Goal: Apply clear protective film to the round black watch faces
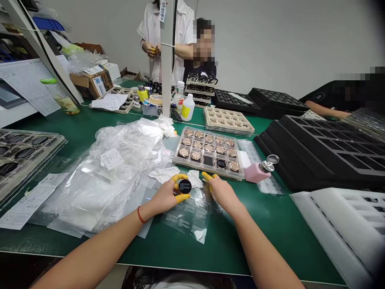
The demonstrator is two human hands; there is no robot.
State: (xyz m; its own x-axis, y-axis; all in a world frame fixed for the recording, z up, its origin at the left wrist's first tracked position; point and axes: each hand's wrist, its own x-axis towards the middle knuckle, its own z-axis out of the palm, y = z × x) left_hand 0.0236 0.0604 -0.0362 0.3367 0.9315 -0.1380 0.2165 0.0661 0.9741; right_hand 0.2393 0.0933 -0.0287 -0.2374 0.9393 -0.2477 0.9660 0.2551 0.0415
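My left hand (167,195), with yellow finger cots, grips a round black disc (185,186) printed with small white text, its face turned up toward me. A clear film sheet (188,218) with several blocks of white print lies on the table just below it. My right hand (224,194) also wears yellow finger cots and rests at the film's right edge. Its fingers stretch toward a crumpled white wipe (195,178); the thumb is hidden. Beyond both hands sits a clear tray (207,170) of rose-gold round watch-like pieces, with one black disc among them.
A pink pump bottle (257,172) with its lid up stands right of the tray. Clear plastic bags (120,160) are heaped on the left. Black foam trays (325,156) and white foam (345,224) line the right. A post (167,80) rises at the back; other people are beyond.
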